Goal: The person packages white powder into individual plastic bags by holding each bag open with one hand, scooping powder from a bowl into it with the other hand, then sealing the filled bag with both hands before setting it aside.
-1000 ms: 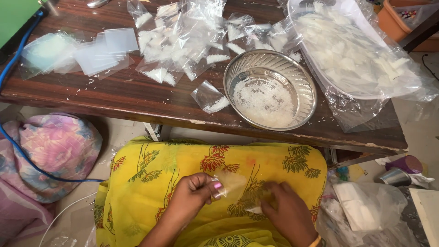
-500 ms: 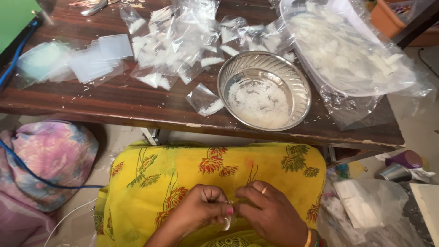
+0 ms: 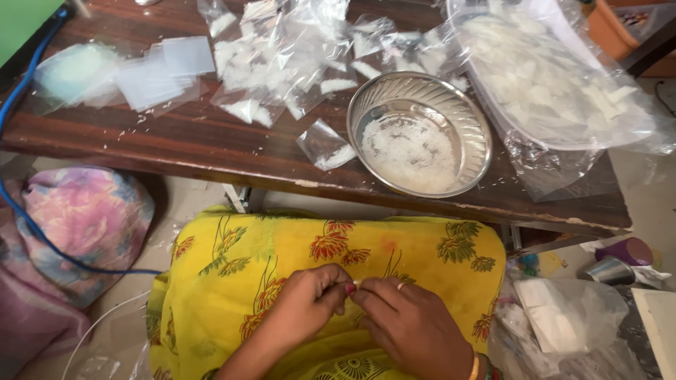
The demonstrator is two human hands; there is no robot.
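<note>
Both hands are meeting over the yellow lap [image 3: 394, 253]: the left hand [image 3: 306, 302] and right hand [image 3: 412, 327] are pinching a small white piece [image 3: 356, 283] between fingertips, bowl [image 3: 420, 144] lying far across the table [image 3: 176, 144].

A home turned small packing spot, worked by hand from the floor.

A low, scuffed dark wooden table [image 3: 211, 151] held a round steel bowl of white grains [image 3: 420, 143], heaps of small clear plastic pouches [image 3: 282, 56] and a big clear bag of white pieces [image 3: 556, 77]. A pink floral cloth bundle [image 3: 77, 225] sat on the floor, and a steel cup [image 3: 609, 269] lay tipped beside a loose blue cable [image 3: 28, 211].
</note>
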